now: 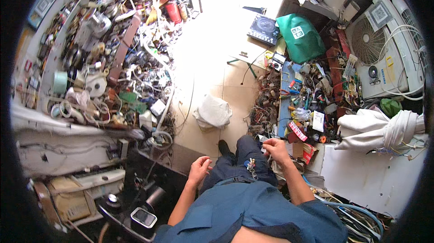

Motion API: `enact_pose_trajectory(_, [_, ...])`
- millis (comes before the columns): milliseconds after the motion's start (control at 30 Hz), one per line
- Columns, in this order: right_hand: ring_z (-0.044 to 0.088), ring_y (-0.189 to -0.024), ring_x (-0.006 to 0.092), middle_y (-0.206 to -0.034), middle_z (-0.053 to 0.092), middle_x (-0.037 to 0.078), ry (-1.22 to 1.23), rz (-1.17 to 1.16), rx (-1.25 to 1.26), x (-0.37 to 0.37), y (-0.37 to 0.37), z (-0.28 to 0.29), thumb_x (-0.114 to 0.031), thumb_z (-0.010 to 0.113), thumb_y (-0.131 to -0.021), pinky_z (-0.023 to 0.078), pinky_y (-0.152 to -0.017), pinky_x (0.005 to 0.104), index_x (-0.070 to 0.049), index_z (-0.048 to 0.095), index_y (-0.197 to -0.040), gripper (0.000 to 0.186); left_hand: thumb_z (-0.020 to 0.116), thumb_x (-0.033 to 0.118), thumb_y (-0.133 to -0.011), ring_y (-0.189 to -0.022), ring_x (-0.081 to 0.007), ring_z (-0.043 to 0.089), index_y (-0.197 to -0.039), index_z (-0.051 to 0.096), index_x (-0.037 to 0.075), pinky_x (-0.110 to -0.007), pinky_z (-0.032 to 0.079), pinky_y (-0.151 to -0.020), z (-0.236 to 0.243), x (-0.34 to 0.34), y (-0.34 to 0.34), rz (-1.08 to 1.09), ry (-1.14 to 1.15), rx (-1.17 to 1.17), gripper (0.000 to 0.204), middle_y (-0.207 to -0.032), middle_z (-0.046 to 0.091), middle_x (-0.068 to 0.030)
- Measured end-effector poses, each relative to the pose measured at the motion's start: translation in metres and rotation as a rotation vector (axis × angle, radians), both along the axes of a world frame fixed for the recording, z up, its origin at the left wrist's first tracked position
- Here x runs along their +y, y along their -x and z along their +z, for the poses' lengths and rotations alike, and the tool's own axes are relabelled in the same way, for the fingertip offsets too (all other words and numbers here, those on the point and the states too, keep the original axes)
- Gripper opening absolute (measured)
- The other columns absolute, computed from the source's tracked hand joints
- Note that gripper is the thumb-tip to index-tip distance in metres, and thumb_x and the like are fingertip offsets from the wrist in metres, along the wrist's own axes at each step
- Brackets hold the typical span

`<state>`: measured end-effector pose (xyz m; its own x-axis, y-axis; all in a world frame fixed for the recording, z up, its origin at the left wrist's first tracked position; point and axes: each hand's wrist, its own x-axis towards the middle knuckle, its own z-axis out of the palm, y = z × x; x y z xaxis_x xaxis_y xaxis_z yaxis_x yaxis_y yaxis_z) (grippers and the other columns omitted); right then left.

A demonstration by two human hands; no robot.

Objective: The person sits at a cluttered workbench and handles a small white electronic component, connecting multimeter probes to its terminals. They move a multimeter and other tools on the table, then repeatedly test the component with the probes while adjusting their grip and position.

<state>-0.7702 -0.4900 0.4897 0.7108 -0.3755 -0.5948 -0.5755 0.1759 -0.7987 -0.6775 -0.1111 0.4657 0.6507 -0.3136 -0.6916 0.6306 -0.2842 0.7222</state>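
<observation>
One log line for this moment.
left hand: loosely curled | right hand: curled | held items: unclear | ahead: white cloth-covered object | ahead-right: green bag

Just left of the green bag (302,44), you have a cooktop (264,29); to the bag's right, a fan unit (389,64). Nearer you than the bag are a white cloth (213,111), off to its left, and a knotted sheet (400,131), off to its right. Well left of the bag, you see a red bucket (173,13).

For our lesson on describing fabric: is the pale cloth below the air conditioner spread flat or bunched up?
Bunched up: the pale cloth lies in thick, overlapping folds.
</observation>
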Motion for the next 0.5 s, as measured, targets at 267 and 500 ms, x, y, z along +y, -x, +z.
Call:
enact_pose_trajectory(267, [0.071,-0.076,0.0141,-0.097,0.075,0.009,-0.101,-0.193,0.011,-0.090,-0.125,-0.018,-0.003,0.072,-0.093,0.061,-0.065,0.0287,0.004,0.073,-0.109,0.017,0.061,0.023,-0.106,-0.080,-0.0140,0.072,-0.129,0.064,0.002,-0.026,0.055,-0.060,-0.023,-0.035,-0.120,0.084,-0.084,0.047,0.031,-0.113,0.074,-0.0094])
enact_pose_trajectory(500, [0.069,-0.075,0.0137,-0.108,0.075,0.012,-0.167,-0.287,0.067,-0.178,-0.256,-0.113,-0.003,0.066,-0.098,0.059,-0.065,0.0289,0.005,0.067,-0.130,0.032,0.060,0.022,-0.106,-0.079,-0.0162,0.073,-0.130,0.063,0.001,-0.028,0.057,-0.059,-0.029,-0.095,-0.231,0.135,-0.277,0.121,0.032,-0.114,0.074,-0.0117])
